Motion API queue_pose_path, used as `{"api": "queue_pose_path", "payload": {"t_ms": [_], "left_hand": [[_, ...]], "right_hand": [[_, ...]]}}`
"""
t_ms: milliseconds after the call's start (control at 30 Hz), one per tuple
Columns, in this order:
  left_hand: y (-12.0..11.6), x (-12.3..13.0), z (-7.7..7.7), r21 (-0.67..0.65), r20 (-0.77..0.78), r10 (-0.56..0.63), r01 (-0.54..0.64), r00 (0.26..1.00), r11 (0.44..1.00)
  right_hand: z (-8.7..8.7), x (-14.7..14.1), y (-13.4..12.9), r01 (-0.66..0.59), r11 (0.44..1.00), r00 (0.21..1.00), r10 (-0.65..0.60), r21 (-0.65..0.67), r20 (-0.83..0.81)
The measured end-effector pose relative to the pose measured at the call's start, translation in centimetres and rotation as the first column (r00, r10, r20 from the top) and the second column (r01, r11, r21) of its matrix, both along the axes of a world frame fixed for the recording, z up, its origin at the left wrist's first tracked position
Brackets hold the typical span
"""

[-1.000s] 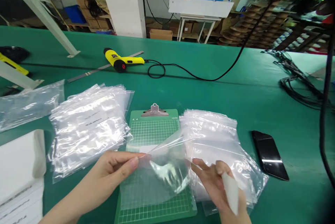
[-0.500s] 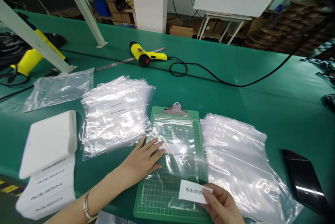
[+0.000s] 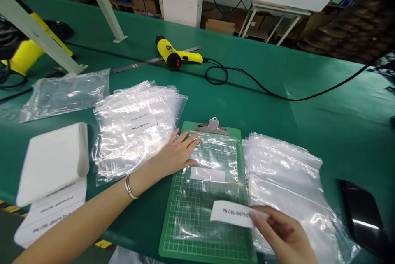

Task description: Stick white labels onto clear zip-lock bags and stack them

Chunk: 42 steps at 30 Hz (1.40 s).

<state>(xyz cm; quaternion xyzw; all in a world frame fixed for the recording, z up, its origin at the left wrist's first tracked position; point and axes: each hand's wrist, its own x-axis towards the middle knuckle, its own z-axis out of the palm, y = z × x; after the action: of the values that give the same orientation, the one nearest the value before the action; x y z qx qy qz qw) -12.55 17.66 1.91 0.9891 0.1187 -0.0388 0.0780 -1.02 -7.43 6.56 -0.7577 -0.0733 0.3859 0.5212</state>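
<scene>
Spread left hand [image 3: 173,158] on upper left corner of clear zip bag [image 3: 210,196], upon green clipboard [image 3: 185,249]; pinched printed label [image 3: 230,213] in right hand [image 3: 284,229], over bag's lower part. Probably risked crooked contact, from label's curl or bag's slipping.

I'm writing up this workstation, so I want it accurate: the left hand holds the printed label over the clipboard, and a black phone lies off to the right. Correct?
Not quite: the right hand, not the left, holds the printed label over the clipboard, as the head view shows. The black phone does lie off to the right.
</scene>
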Motion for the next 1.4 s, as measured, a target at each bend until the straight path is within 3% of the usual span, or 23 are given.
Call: {"api": "queue_pose_path", "payload": {"t_ms": [100, 167, 300, 433, 633, 1033, 1400], "left_hand": [[-0.1, 0.4, 0.3, 0.011, -0.041, 0.009, -0.009, 0.999, 1.0], [0.0, 0.7, 0.7, -0.015, -0.086, 0.022, -0.023, 0.996, 1.0], [0.7, 1.1, 2.1, -0.147, -0.213, 0.026, -0.059, 0.977, 0.987], [1.5, 0.9, 2.9, -0.3, -0.294, 0.007, -0.099, 0.956, 0.949], [2.2, -0.2, 1.6, -0.41, -0.244, -0.017, -0.087, 0.97, 0.908], [2.6, -0.7, 1.6, -0.424, -0.213, -0.003, -0.09, 0.977, 0.901], [2.8, -0.8, 1.2, -0.391, -0.228, -0.012, -0.081, 0.974, 0.917]], "right_hand": [[-2.0, 0.4, 3.0, -0.012, 0.984, 0.981, 0.046, 0.18, -0.187], [-3.7, 0.7, 4.5, 0.047, 0.964, 0.954, 0.034, 0.263, -0.299], [-5.2, 1.0, 5.3, 0.128, 0.96, 0.914, -0.017, 0.248, -0.406], [-5.0, 1.2, 4.8, 0.18, 0.958, 0.895, -0.066, 0.221, -0.441], [-5.1, 1.5, 4.7, 0.197, 0.956, 0.877, -0.074, 0.217, -0.474], [-4.4, 1.4, 5.4, 0.189, 0.969, 0.873, -0.092, 0.158, -0.48], [-4.7, 1.2, 5.3, 0.164, 0.968, 0.883, -0.059, 0.188, -0.466]]}}
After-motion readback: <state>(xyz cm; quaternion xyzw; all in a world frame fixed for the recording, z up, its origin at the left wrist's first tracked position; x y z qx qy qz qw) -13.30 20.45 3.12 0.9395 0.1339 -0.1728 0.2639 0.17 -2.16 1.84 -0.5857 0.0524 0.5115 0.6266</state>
